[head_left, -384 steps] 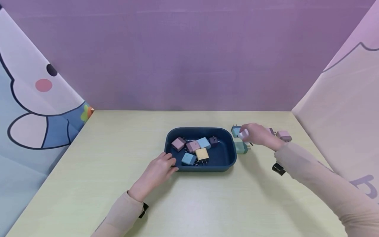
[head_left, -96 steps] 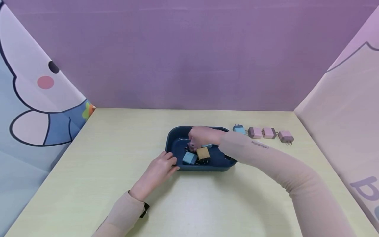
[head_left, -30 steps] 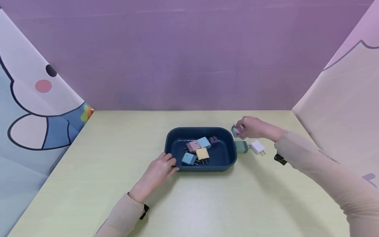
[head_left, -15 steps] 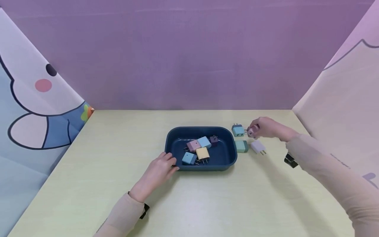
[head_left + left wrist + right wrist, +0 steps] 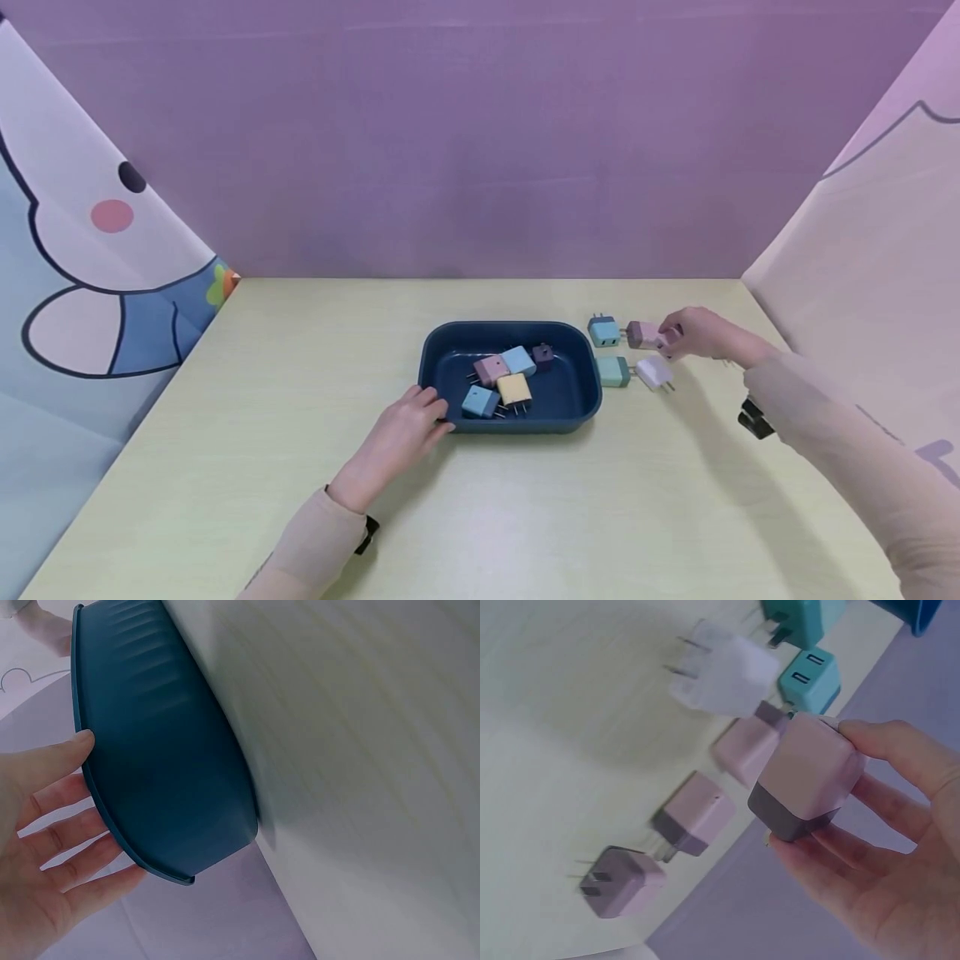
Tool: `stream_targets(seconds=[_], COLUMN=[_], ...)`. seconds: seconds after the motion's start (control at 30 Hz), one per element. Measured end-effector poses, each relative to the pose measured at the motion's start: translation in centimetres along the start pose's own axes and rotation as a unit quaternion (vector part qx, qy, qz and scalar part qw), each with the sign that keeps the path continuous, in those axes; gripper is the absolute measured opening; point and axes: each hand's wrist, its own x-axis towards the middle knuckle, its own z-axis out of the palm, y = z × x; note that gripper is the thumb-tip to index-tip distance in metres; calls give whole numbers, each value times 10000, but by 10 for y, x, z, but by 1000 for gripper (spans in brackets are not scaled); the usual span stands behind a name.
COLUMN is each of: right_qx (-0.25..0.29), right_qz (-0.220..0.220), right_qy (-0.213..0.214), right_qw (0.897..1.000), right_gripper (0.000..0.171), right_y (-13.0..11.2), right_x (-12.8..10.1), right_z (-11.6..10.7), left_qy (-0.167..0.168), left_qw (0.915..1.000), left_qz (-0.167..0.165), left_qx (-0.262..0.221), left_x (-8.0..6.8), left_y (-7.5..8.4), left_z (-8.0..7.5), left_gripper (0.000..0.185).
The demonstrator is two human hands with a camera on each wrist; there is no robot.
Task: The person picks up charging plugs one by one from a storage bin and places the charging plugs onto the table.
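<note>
My right hand (image 5: 705, 333) pinches a pink wall charger (image 5: 810, 769) with a grey base between thumb and fingers, above the row at the right. Under and beside it on the table lie a pink charger (image 5: 642, 335), a white charger (image 5: 654, 372), a green charger (image 5: 612, 372) and a blue charger (image 5: 604, 330). The right wrist view shows two more pink-and-mauve chargers, one (image 5: 697, 810) beyond the other (image 5: 622, 881). My left hand (image 5: 401, 429) grips the rim of a dark blue plastic box (image 5: 517, 427), thumb outside, fingers over the edge.
Inside the box lie a yellow charger (image 5: 513, 389), a teal one (image 5: 481, 402), a light blue one (image 5: 518, 360), a pink one (image 5: 491, 369) and a dark purple one (image 5: 542, 356). A purple backdrop (image 5: 480, 150) rises behind the pale table (image 5: 495, 508).
Since the oldest frame, the white charger was set down and one pink charger left the box. Over the last second my right hand moved right with it along the row. The left hand stayed.
</note>
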Motion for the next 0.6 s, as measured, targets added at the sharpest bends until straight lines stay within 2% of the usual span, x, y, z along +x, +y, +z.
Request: stream_targets(seconds=[0.47, 0.6], right_qx=[-113, -57], right_qz=[-6, 120], right_qy=[25, -33], right_qw=[9999, 9999], right_gripper=[33, 35], right_y=[20, 25], right_x=[-10, -10], right_z=[10, 14], left_qy=[17, -3], left_qw=[10000, 10000], left_qz=[1, -3], left_qx=[10, -9], left_x=[-1, 0], left_y=[0, 0], left_z=[0, 0], left_gripper=[17, 18])
